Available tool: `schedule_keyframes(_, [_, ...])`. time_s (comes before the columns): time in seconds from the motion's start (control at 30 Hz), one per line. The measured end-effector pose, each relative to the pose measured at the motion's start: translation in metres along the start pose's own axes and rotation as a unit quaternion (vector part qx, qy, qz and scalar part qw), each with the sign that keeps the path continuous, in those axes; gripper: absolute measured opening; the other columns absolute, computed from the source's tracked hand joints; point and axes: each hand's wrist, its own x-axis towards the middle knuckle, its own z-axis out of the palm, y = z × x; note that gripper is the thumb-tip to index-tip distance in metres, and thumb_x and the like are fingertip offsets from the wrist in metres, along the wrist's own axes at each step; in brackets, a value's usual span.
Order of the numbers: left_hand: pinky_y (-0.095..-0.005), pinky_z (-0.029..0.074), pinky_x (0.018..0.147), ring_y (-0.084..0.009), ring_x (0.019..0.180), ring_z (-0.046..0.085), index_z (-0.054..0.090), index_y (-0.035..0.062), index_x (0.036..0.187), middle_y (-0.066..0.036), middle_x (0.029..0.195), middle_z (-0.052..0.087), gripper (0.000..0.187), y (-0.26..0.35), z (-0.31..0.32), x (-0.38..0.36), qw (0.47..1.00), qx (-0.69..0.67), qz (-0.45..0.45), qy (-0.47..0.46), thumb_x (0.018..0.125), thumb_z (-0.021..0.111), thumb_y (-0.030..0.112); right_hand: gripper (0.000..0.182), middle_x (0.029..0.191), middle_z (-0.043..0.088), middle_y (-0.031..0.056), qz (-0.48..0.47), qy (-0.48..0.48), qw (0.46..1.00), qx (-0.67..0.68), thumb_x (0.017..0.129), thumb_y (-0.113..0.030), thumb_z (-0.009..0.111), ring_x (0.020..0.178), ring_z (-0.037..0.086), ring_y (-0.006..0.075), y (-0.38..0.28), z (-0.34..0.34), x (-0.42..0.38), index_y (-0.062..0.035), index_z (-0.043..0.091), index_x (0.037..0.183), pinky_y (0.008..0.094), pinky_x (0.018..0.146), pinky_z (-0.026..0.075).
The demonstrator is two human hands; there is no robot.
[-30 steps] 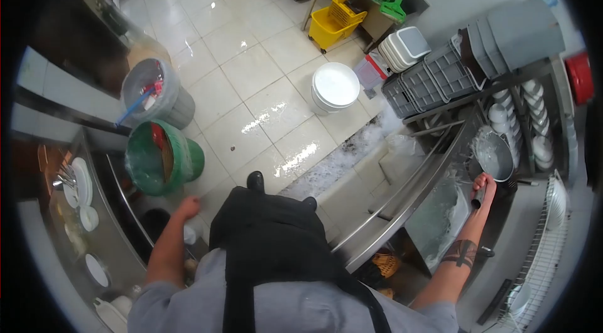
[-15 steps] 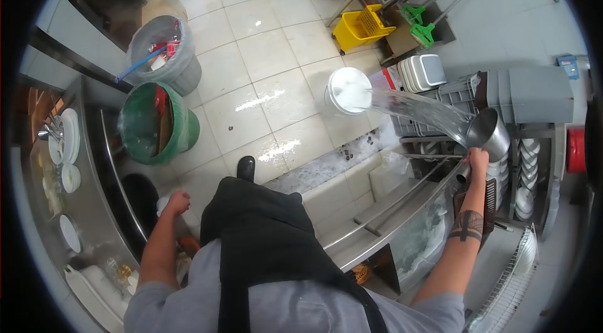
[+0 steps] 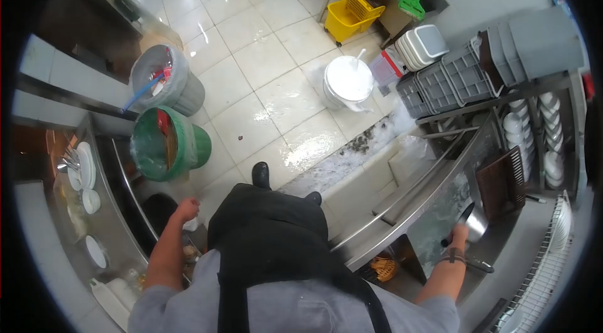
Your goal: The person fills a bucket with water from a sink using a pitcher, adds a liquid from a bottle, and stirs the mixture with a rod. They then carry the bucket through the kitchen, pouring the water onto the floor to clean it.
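Observation:
My right hand [image 3: 458, 234] is closed on the handle of a metal pot [image 3: 476, 226]. The pot is tilted down inside the sink basin [image 3: 433, 251], close over the cloudy water, and its dark mouth shows partly. Beside my right wrist juts a metal tap [image 3: 480, 265]. My left hand [image 3: 188, 209] is a loose fist off to my left, with nothing showing in it. Ahead on the tiles stands a white bucket [image 3: 336, 97] with white foam inside and a pale handle sticking out.
Wet, soapy floor [image 3: 276, 104] surrounds the bucket. Green bin [image 3: 200, 148] and grey bin [image 3: 191, 91] stand left. A yellow mop bucket [image 3: 339, 22] is at the back. Grey crates [image 3: 433, 85] and stacked bowls [image 3: 553, 138] line the right, near a brown rack [image 3: 499, 185].
Water that was streaming from the pot towards the white bucket is gone. My right hand has drawn the pot back and down into the sink. My left hand stays closed.

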Motion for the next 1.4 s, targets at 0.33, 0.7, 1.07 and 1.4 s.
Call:
schedule_keyframes(0.33, [-0.0404,0.052,0.087,-0.0356,0.098,0.067,0.071,0.0010,0.104,-0.020,0.102,0.070,0.030,0.092,-0.016,-0.012,0.970,0.212,0.123,0.010,0.078,0.063,0.015,0.023,0.059,0.046,0.0032,0.142,-0.329,0.585,0.727,0.087,-0.012,0.048,0.050,0.046,0.0188,0.086,0.179,-0.030,-0.0097,0.045,0.064,0.0317,0.045,0.042])
schedule_keyframes(0.7, [-0.0398,0.052,0.089,-0.0348,0.102,0.066,0.067,-0.0014,0.107,-0.020,0.105,0.070,0.030,0.150,-0.012,-0.004,0.960,0.172,0.220,-0.021,0.082,0.059,0.011,0.015,0.065,0.045,-0.0006,-0.056,-0.361,0.350,0.863,0.093,-0.010,0.049,0.049,0.043,0.0092,0.008,-0.003,-0.092,-0.0062,0.049,0.079,0.0241,0.045,0.041])
schedule_keyframes(1.07, [-0.0419,0.051,0.090,-0.0403,0.101,0.064,0.068,-0.0007,0.103,-0.023,0.107,0.068,0.027,0.000,-0.024,0.051,0.978,0.133,0.158,-0.009,0.080,0.061,0.009,0.019,0.060,0.047,-0.0018,-0.116,-0.353,0.661,0.652,0.090,-0.011,0.052,0.047,0.046,0.0098,-0.173,-0.163,-0.129,-0.0114,0.048,0.072,0.0255,0.040,0.039])
schedule_keyframes(1.4, [-0.0406,0.052,0.087,-0.0351,0.099,0.066,0.069,0.0002,0.103,-0.022,0.103,0.069,0.028,-0.100,-0.010,0.062,0.999,0.030,0.018,-0.032,0.076,0.063,0.005,0.012,0.060,0.053,0.0053,-0.215,-0.123,0.878,0.409,0.081,-0.013,0.056,0.046,0.051,0.0183,-0.318,-0.182,-0.168,-0.0024,0.058,0.075,0.0329,0.044,0.044])
